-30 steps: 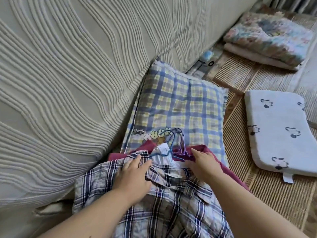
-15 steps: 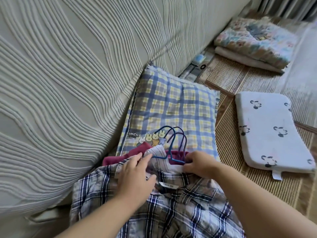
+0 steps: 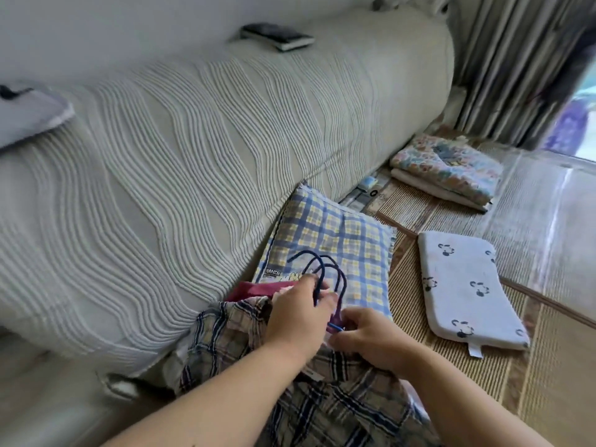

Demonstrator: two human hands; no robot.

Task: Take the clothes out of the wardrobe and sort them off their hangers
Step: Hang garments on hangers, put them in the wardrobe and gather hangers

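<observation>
The plaid shirt (image 3: 338,411) lies crumpled nearest, on the woven mat (image 3: 458,382). At its collar the right hand (image 3: 371,338) is curled, thumb and fingers pinching a bright blue wire. The left hand (image 3: 295,317) wraps its fingers round the necks of the dark hangers (image 3: 320,283), whose hooks rise over a red garment (image 3: 254,289) and a checked pillow (image 3: 338,237); beyond lies a folded floral blanket (image 3: 448,166)

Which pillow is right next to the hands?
The blue-and-yellow checked pillow, just beyond the left hand and right hand; the white pillow with dark mouse prints lies apart, farther right.
</observation>
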